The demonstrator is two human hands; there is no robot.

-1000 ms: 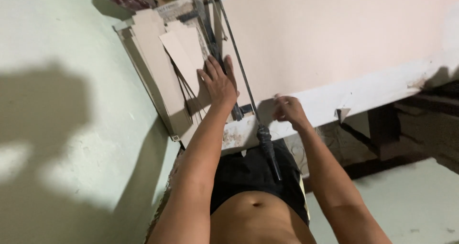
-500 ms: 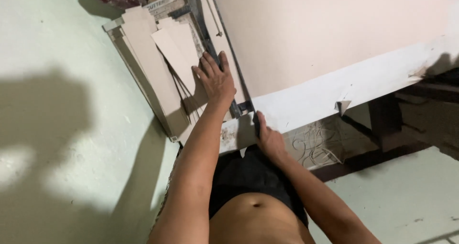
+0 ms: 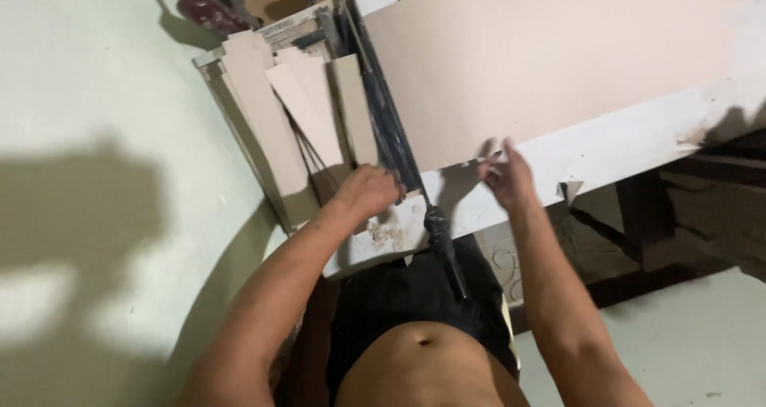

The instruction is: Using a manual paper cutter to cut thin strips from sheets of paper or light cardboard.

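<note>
The left hand (image 3: 369, 191) has its fingers curled together, knuckles up, pressing down at the near end of the long dark cutter arm (image 3: 391, 128); whether they wrap anything underneath, I cannot tell. The right hand (image 3: 505, 171) hovers on the other side of that arm with its fingers loosely apart and slightly bent, blurred, at the near edge of the big pinkish board sheet (image 3: 550, 64). It looks to be just touching or just above the sheet's edge; nothing is clearly pinched between the fingers.

The cutter arm runs away from the person, from the table edge up toward the top of the view, and ends near the body in a black handle (image 3: 444, 243) that sticks out past the table edge, between the two forearms. Right of the arm the board sheet lies flat, covering most of the white table (image 3: 630, 140), whose paint is chipped and peeling along the near edge. Left of the arm, cut strips of the same pale board (image 3: 299, 112) lie stacked and fanned at slight angles on the cutter's base, some overlapping. Beyond them, further left, is a pale green wall (image 3: 88, 96) carrying the person's shadow. Below the table, right of the handle, dark frame legs (image 3: 638, 207) stand over a light floor.
</note>
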